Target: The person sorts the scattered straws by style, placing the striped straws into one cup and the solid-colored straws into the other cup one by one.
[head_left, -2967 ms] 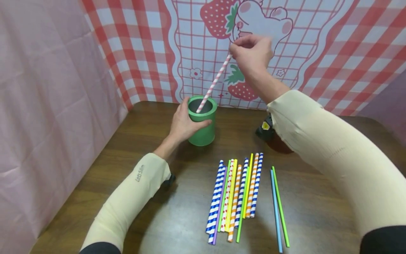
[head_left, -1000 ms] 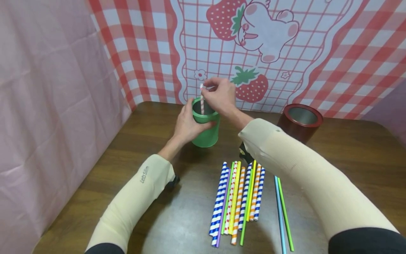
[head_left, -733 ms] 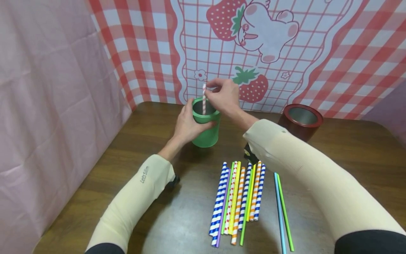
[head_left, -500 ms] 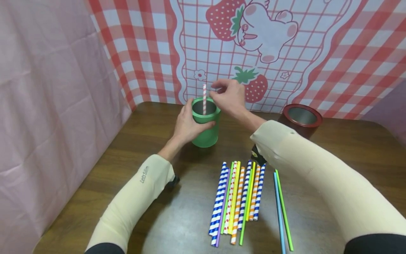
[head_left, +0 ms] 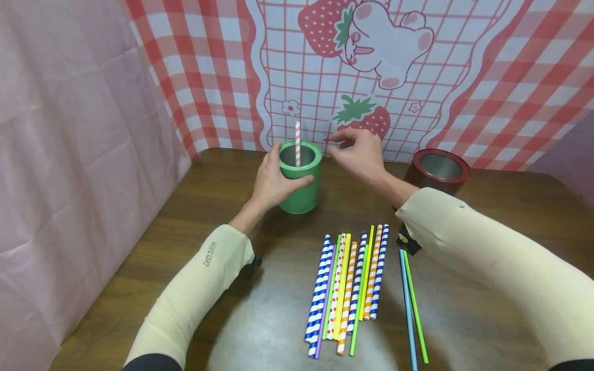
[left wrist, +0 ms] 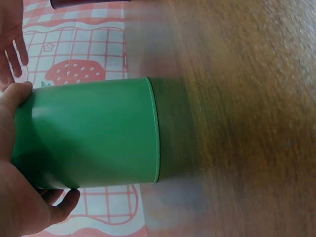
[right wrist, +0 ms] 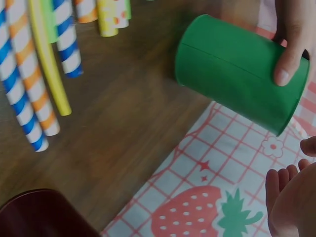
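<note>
My left hand (head_left: 271,180) grips a green can (head_left: 303,195) by its upper side, thumb across the front and fingers behind. Leaning slightly inside the can is a pink-and-white striped paper straw (head_left: 298,135), whose upper part stands above the rim. To the right of the rim is my right hand (head_left: 359,154), apart from can and straw, with its fingers loosely bent and nothing held. In the left wrist view the thumb and fingers reach round the green can (left wrist: 94,133). The right wrist view shows the same can (right wrist: 232,69) and my right hand (right wrist: 291,197).
A dark red can (head_left: 438,178) stands behind the right forearm. Several straws, striped, dotted and plain (head_left: 345,288), lie side by side at the front of the wooden table (head_left: 223,304). A blue straw (head_left: 408,309) and a green straw (head_left: 417,309) lie to their right.
My right hand lowered the pink-striped straw into the green can, let go of it and moved away to the right. My left hand has stayed on the can.
</note>
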